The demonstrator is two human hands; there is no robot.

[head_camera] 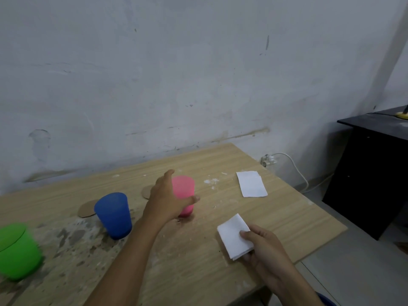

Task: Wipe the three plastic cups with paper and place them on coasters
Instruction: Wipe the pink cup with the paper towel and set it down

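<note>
Scuffed grey wall behind a stained wooden bench. Left hand spread open around pink cup, not clearly gripping. Right hand pinching folded paper. Blue cup, green cup upright nearby; coasters behind. Probably light, slick, squeezable; best gripped mid-wall. No writing visible.

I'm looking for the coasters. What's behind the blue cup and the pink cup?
A brown coaster lies behind and left of the blue cup, partly hidden. Another coaster shows behind the pink cup, mostly covered by the left hand. No third coaster is visible.
</note>
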